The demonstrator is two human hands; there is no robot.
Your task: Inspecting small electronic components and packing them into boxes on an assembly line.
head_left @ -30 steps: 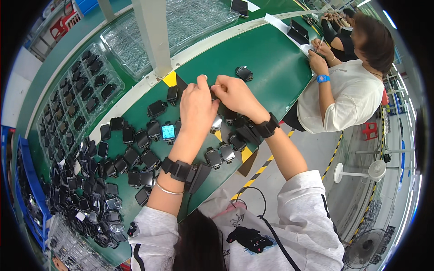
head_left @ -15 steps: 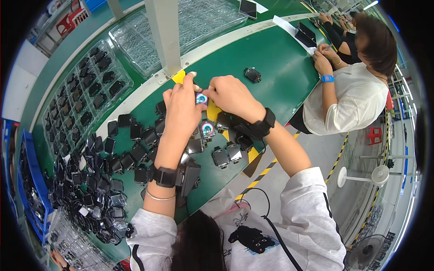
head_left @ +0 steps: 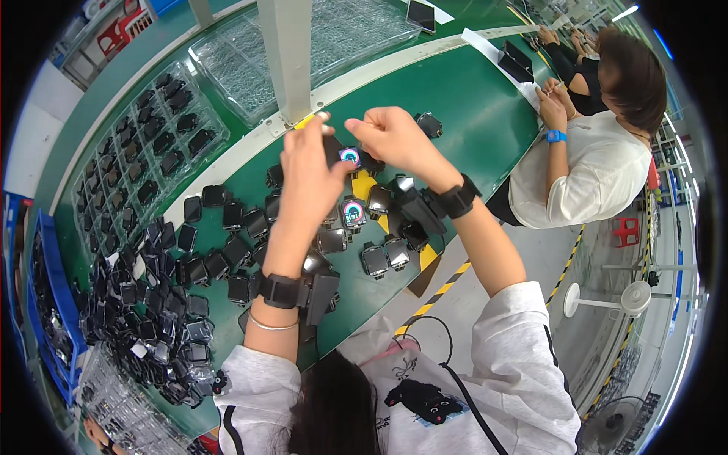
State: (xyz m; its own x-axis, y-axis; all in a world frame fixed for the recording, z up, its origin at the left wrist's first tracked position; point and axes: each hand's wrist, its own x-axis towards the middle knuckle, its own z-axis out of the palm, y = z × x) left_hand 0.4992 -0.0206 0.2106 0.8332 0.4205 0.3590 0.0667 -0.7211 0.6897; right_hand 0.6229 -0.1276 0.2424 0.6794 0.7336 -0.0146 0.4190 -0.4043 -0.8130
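A small smartwatch with a lit, colourful round dial is in my left hand, the thumb at its lower edge. My left fingers reach up behind the watch and partly hide its dark body. Just above and to the right, my right hand is curled closed, its thumb pointing left, apart from the lit screen. I see nothing in it. A second lit smartwatch lies below on the green table. Dark-screened watches lie around it, among them a pair nearer me.
A big heap of dark watches covers the table's left side. Beyond it lies a clear plastic tray with watches in its pockets. A grey post rises past my left hand. At the right, a person sits handling something small.
My right hand has lifted off the lit watch and moved up and right. The watch stays with my left hand, its screen now turned more into view.
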